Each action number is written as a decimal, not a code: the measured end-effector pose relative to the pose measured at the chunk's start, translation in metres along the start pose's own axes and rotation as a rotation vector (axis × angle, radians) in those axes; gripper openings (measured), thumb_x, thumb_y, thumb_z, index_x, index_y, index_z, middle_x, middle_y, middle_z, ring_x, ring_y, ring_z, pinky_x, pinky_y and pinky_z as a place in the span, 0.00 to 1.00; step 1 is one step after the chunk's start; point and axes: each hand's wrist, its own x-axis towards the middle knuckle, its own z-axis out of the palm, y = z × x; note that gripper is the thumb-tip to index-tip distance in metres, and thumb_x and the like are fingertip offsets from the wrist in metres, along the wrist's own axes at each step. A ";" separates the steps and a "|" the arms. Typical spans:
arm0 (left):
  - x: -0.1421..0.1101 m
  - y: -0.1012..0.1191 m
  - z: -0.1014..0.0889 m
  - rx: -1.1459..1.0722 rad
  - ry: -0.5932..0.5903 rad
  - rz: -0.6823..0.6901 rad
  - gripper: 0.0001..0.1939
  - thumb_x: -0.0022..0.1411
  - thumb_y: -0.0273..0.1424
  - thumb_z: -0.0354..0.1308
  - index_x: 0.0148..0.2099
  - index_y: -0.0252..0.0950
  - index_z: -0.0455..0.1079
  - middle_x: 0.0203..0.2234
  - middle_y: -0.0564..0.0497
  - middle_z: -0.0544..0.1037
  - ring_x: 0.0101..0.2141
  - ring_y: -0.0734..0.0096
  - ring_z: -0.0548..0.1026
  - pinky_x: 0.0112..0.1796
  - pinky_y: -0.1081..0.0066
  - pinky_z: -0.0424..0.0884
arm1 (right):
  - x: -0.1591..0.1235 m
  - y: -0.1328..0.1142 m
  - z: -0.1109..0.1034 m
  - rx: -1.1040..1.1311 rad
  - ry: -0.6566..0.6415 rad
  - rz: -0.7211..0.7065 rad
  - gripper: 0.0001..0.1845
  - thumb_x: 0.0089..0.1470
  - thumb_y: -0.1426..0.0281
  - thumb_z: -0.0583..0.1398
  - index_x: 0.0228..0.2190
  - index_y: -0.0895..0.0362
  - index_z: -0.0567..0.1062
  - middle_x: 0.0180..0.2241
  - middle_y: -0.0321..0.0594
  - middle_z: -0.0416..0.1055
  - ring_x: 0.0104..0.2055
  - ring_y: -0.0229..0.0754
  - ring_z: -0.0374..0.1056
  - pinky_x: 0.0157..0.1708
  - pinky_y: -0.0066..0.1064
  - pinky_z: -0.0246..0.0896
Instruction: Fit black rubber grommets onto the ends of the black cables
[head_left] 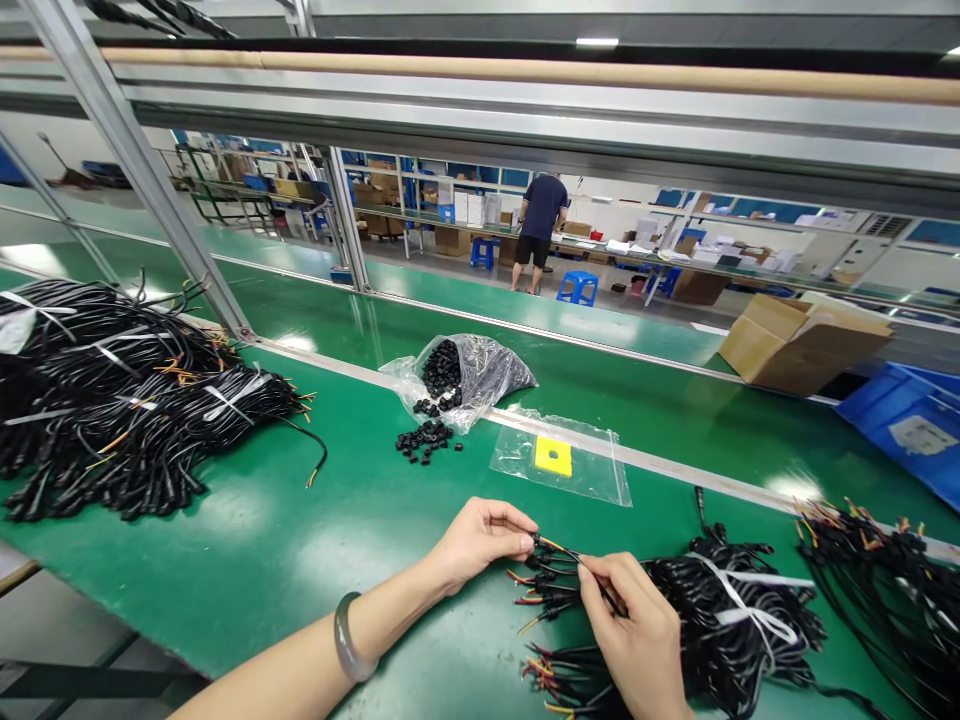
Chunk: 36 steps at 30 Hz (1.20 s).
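My left hand [476,543] is pinched shut on a small black part at the tip of a black cable [559,549], thumb and forefinger pressed together. My right hand [637,635] grips the same cable a little further along, just behind its coloured wire ends. Both hands hover low over the green bench [300,540], above a white-tied bundle of black cables [735,610] whose stripped red and yellow ends fan out to the left. A grey bangle sits on my left wrist.
Large tied piles of black cables [112,400] lie at the left; another pile [885,570] at the right. A clear bag of small black parts [461,375] with spilled pieces [426,440], a bag holding a yellow square [553,456], a cardboard box [802,345], a blue crate [911,425]. A person [538,230] stands far behind.
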 end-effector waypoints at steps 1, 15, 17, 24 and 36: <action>0.000 0.000 0.000 0.008 -0.002 0.002 0.23 0.36 0.34 0.75 0.34 0.26 0.76 0.25 0.45 0.79 0.25 0.75 0.76 0.30 0.78 0.73 | 0.001 0.000 0.000 0.003 0.003 0.003 0.05 0.60 0.73 0.56 0.33 0.58 0.72 0.28 0.35 0.65 0.26 0.29 0.62 0.26 0.19 0.57; 0.001 -0.002 0.000 -0.030 0.014 -0.017 0.23 0.36 0.35 0.75 0.34 0.27 0.75 0.25 0.45 0.79 0.27 0.71 0.77 0.33 0.74 0.73 | 0.001 -0.001 0.000 -0.016 -0.048 -0.030 0.09 0.60 0.73 0.55 0.32 0.60 0.74 0.28 0.39 0.67 0.27 0.32 0.65 0.26 0.20 0.59; 0.000 -0.002 0.000 -0.013 0.013 0.000 0.22 0.36 0.34 0.75 0.34 0.27 0.75 0.26 0.45 0.79 0.27 0.73 0.76 0.33 0.75 0.72 | -0.001 0.000 0.000 -0.014 -0.059 -0.016 0.09 0.60 0.72 0.54 0.32 0.60 0.74 0.28 0.40 0.66 0.28 0.32 0.65 0.26 0.20 0.59; -0.001 -0.004 -0.001 0.016 0.001 0.039 0.21 0.38 0.34 0.75 0.34 0.27 0.76 0.26 0.46 0.79 0.26 0.75 0.75 0.33 0.77 0.71 | -0.008 0.009 0.002 -0.020 -0.119 0.038 0.08 0.60 0.71 0.55 0.33 0.58 0.74 0.29 0.38 0.66 0.26 0.31 0.64 0.26 0.20 0.59; 0.001 -0.008 -0.002 0.110 -0.020 0.127 0.19 0.39 0.34 0.74 0.33 0.28 0.76 0.29 0.45 0.79 0.29 0.73 0.75 0.35 0.76 0.71 | -0.004 0.006 0.001 -0.027 -0.100 0.027 0.10 0.61 0.70 0.54 0.31 0.59 0.73 0.28 0.39 0.66 0.27 0.32 0.65 0.27 0.20 0.61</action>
